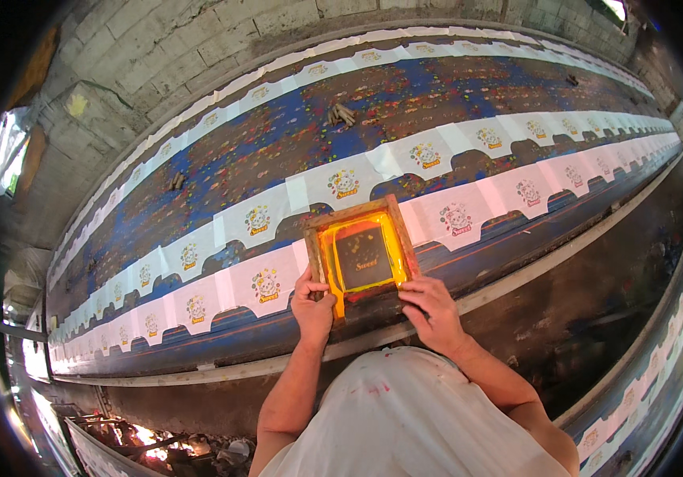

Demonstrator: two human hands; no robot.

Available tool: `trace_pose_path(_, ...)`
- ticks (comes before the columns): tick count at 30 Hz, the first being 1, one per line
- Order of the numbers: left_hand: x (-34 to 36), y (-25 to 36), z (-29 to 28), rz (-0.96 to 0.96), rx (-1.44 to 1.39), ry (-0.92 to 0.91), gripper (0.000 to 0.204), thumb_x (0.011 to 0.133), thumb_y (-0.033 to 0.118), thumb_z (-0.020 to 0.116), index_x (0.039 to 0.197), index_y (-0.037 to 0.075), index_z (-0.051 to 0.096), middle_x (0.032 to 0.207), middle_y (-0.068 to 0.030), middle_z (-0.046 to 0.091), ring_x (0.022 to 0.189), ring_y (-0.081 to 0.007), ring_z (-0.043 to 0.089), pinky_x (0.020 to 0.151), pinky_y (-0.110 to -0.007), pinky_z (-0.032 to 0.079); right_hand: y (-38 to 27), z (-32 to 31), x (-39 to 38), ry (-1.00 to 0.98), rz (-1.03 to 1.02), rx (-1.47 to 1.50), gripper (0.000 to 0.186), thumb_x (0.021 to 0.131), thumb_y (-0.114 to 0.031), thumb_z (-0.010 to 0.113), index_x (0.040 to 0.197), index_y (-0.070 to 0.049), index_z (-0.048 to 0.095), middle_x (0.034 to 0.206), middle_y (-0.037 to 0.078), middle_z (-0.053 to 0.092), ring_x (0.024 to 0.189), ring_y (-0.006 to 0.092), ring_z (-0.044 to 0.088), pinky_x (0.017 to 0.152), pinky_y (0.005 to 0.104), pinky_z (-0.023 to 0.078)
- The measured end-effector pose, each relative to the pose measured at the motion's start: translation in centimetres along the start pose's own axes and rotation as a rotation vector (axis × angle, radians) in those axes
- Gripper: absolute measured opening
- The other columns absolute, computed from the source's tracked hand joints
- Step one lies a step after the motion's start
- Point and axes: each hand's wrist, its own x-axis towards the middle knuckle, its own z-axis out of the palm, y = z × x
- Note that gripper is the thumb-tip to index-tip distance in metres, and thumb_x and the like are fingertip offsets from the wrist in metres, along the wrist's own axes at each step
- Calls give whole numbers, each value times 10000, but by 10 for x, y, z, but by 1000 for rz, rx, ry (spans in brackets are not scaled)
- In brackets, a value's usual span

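Note:
A wooden screen-printing frame point(364, 258) lies over the near row of white fabric pieces, its mesh bordered with yellow ink. My left hand point(312, 308) grips its near left corner, fingers curled over the wood. At the near right corner my right hand point(432, 313) pinches the frame's edge. Whatever piece is under the frame is mostly hidden. Just left of it, a printed white fabric piece point(266, 286) carries a cartoon design with orange in it. To the right, another fabric piece point(457, 221) shows the design in pink only.
A long printing table point(254, 326), blue and stained brown, runs left to right with a ledge along its near edge. Farther rows of printed pieces point(345, 184) lie beyond. Small bundles of sticks point(342, 115) rest mid-table. A second table with pieces point(648, 378) stands at lower right.

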Motion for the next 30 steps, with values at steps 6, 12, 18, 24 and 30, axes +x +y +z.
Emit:
trace_pose_path(6,-1,-3,3,134,70,5,305,811,-199,713,989,47,682,1704,-235,580,1490,-264,641,1191,-368,523,-22,9,20,-256,-140,-197,460,854,-28,886,1301,-65,785,1360,138,753,1322,393,707,1147,537,569)
trace_pose_path(12,-5,3,7,90,118,24,255,839,-165,734,958,52,670,1665,-229,609,1459,-291,653,1192,-382,506,-18,21,38,-287,-179,-254,438,885,12,772,1316,-70,775,1301,132,753,1223,365,730,1079,520,585)
trace_pose_path(18,-3,5,8,190,254,36,254,826,-164,738,939,54,672,1659,-224,620,1464,-322,655,1213,-394,490,-17,25,57,-452,-211,-273,457,866,9,769,1320,-49,771,1267,133,776,1193,362,740,1054,507,591)
trace_pose_path(24,-4,0,6,123,256,61,238,813,-161,724,904,54,677,1654,-242,626,1521,-337,625,1243,-415,472,3,8,94,-719,-136,-175,393,894,-9,750,1286,-32,768,1201,161,773,1200,394,740,1042,518,596)
trace_pose_path(30,-5,3,6,75,205,63,269,784,-205,707,870,43,649,1698,-226,604,1500,-277,625,1253,-401,454,33,6,143,-692,-154,-163,409,903,21,716,1305,-34,768,1200,172,769,1220,405,727,1061,517,593)
